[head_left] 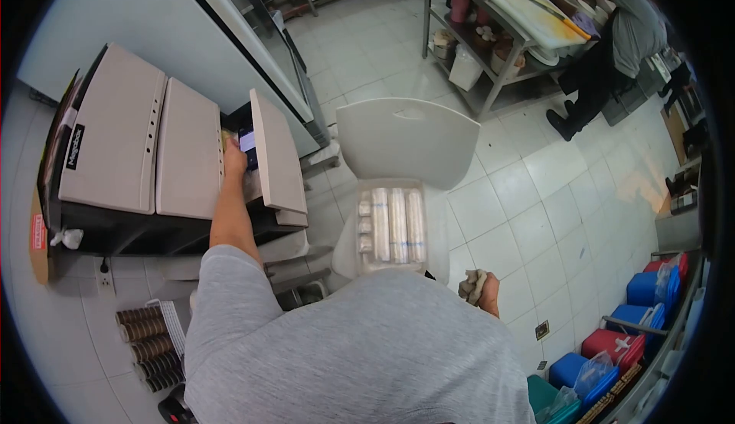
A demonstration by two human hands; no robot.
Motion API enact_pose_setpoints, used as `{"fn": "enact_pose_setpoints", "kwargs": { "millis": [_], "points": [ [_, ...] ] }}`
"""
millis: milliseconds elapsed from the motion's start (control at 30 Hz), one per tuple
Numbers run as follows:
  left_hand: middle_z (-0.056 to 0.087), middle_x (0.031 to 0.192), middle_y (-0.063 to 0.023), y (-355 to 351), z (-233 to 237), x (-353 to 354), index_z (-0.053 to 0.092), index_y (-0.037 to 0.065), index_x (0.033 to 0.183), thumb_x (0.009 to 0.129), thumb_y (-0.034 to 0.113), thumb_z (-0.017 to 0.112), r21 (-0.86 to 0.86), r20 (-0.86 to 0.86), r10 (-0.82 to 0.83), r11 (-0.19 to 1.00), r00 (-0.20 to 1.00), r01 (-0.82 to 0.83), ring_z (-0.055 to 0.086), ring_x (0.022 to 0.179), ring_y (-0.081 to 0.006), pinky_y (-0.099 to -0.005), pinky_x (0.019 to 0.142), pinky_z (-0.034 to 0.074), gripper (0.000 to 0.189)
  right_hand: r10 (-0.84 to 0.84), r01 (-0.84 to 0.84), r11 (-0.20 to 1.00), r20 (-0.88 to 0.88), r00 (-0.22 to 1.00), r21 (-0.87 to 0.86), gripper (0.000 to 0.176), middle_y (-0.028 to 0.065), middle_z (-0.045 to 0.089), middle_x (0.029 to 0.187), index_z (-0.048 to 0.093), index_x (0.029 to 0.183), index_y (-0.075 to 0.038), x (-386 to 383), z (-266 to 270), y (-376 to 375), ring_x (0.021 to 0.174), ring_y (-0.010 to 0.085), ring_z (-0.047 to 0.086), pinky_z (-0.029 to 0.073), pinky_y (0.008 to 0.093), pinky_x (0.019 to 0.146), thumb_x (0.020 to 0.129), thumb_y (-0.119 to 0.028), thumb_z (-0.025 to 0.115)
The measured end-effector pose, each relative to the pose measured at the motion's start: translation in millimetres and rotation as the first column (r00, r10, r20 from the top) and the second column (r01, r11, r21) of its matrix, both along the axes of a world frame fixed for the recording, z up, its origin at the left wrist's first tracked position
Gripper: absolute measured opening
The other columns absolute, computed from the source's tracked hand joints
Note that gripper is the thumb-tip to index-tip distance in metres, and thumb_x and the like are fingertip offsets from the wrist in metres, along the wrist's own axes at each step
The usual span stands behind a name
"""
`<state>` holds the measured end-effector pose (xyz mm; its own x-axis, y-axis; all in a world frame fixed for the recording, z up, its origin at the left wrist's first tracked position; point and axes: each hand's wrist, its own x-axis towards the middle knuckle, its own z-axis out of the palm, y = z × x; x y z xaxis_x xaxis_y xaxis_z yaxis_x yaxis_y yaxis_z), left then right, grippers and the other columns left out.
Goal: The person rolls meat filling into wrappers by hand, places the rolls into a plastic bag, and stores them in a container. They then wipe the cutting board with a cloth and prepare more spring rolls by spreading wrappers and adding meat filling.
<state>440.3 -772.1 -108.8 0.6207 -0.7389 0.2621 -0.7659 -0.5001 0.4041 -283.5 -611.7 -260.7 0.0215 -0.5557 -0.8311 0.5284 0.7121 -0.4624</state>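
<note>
My left hand (235,157) reaches into the open top drawer (277,156) of a beige and black drawer cabinet (115,133). Its fingers are mostly hidden at the drawer's edge, beside a dark thing with a lit screen (246,140) and something yellowish. Low at my right side, my right hand (488,295) is closed around a crumpled grey-brown cloth (472,287). Between my arms, a clear plastic container (357,229) of long white wrapped stacks (397,225) rests on the seat of a pale chair (406,137).
A steel worktable (490,79) holds a cutting board (547,22) and bowls. A person (632,33) stands beside it. Blue and red lidded bins (612,347) line the right side. A glass-door fridge (260,41) stands behind the cabinet; brown stacked cups (153,347) are at lower left.
</note>
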Motion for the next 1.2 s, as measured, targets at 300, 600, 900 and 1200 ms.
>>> {"fn": "enact_pose_setpoints", "kwargs": {
  "millis": [300, 600, 900, 1200],
  "points": [
    [0.061, 0.078, -0.0124, 34, 8, -29, 0.048, 0.005, 0.105, 0.073, -0.008, 0.045, -0.062, -0.125, -0.02, 0.998, 0.992, 0.013, 0.063, 0.079, -0.0296, -0.0399, 0.075, 0.049, 0.035, -0.043, 0.043, 0.999, -0.047, 0.998, 0.008, 0.041, 0.0022, 0.03, 0.052, 0.048, 0.073, -0.006, -28, -6, 16, 0.046, 0.0165, 0.028, 0.021, 0.033, 0.043, 0.09, -0.036, 0.026],
    [0.061, 0.081, -0.0136, 34, 7, -30, 0.049, 0.003, 0.108, 0.073, -0.01, 0.047, -0.117, -0.146, -0.028, 0.993, 0.989, 0.011, 0.062, 0.079, -0.0312, -0.0409, 0.073, 0.049, 0.037, 0.009, -0.007, 1.0, 0.076, 0.997, -0.029, 0.039, 0.0151, 0.051, 0.07, 0.057, 0.084, 0.003, -62, -88, 20, 0.058, 0.0267, 0.048, 0.04, 0.0418, 0.05, 0.088, -0.026, 0.031],
    [0.064, 0.088, -0.0154, 33, 1, -27, 0.048, 0.003, 0.116, 0.071, -0.01, 0.048, -0.097, -0.104, 0.006, 0.995, 0.995, -0.017, 0.063, 0.088, -0.034, -0.0419, 0.081, 0.049, 0.047, 0.024, -0.024, 0.997, 0.008, 1.0, -0.077, 0.037, 0.0209, 0.062, 0.077, 0.06, 0.086, 0.008, -70, -89, 29, 0.062, 0.0305, 0.058, 0.048, 0.045, 0.052, 0.086, -0.019, 0.035],
    [0.065, 0.092, -0.014, 38, 3, -29, 0.048, 0.006, 0.117, 0.073, -0.012, 0.041, -0.05, -0.154, -0.02, 0.999, 0.988, 0.012, 0.064, 0.09, -0.0304, -0.0398, 0.082, 0.049, 0.048, 0.014, -0.009, 0.999, 0.095, 0.995, -0.05, 0.037, 0.0181, 0.057, 0.074, 0.058, 0.084, 0.006, -44, -41, 25, 0.06, 0.0287, 0.053, 0.045, 0.0435, 0.052, 0.086, -0.022, 0.034]
  ]
}}
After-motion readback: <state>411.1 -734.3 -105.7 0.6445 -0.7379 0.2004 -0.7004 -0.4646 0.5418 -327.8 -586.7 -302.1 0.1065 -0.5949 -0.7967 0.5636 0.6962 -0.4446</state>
